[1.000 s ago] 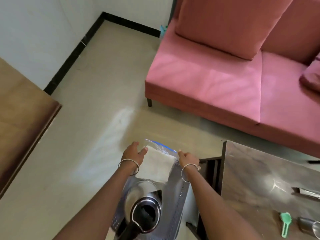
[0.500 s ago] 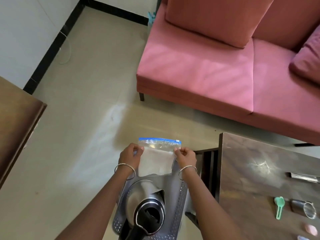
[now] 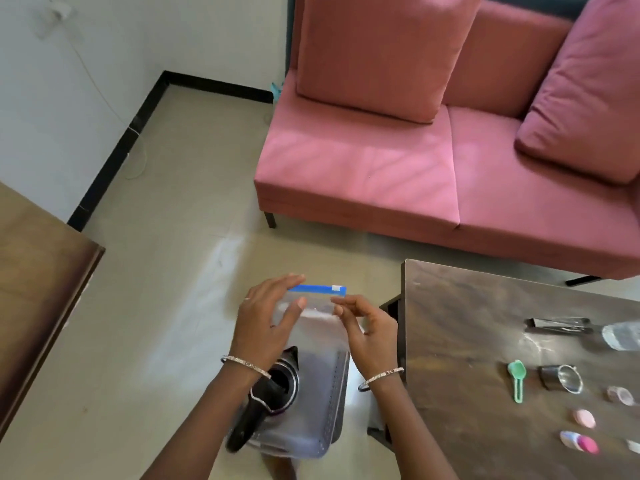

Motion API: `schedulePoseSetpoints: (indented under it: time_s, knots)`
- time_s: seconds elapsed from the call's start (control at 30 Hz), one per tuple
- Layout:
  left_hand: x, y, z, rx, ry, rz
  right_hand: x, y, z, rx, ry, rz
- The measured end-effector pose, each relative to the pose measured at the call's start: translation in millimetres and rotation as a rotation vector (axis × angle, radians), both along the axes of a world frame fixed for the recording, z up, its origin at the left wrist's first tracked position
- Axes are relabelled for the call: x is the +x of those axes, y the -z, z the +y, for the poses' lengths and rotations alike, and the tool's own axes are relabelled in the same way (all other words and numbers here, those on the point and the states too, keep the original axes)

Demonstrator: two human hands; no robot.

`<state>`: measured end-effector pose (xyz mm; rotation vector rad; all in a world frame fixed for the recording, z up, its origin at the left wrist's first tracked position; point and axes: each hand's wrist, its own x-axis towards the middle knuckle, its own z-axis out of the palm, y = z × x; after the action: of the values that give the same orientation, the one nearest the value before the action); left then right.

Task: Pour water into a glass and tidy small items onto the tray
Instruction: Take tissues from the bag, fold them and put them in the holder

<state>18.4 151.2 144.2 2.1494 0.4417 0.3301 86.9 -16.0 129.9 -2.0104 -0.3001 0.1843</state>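
Observation:
My left hand [image 3: 266, 318] and my right hand [image 3: 369, 329] hold a clear zip bag [image 3: 313, 308] with a blue seal strip upright between them. The left thumb lies on the bag's front and the right fingers pinch its right edge. Something white shows inside, blurred. Below the bag, a steel kettle [image 3: 278, 384] with a black handle stands on a grey perforated tray [image 3: 323, 415]. On the dark table [image 3: 467, 317] to the right lie a glass [image 3: 562, 377] on its side, a green scoop [image 3: 517, 379] and small pink items [image 3: 584, 418].
A clear water bottle [image 3: 623, 336] and a metal piece [image 3: 557, 324] lie at the table's far right. A pink sofa [image 3: 398, 161] stands behind the table. A brown wooden surface [image 3: 38, 282] fills the left edge. Pale floor lies between.
The bag is higher and more upright than before. My left hand has shifted its grip onto the bag's front, and the view has swung to show more of the table.

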Motion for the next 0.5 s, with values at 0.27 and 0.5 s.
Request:
schedulePoseSetpoints:
  time_s: [0.27, 0.5]
  knots:
    - [-31, -83, -118, -0.05, 0.21, -0.061, -59, -76, -111, 0.071, -0.047, -0.099]
    - [-81, -129, -245, -0.059, 0.215, -0.166, -113, -124, -239, 0.116, -0.047, -0.134]
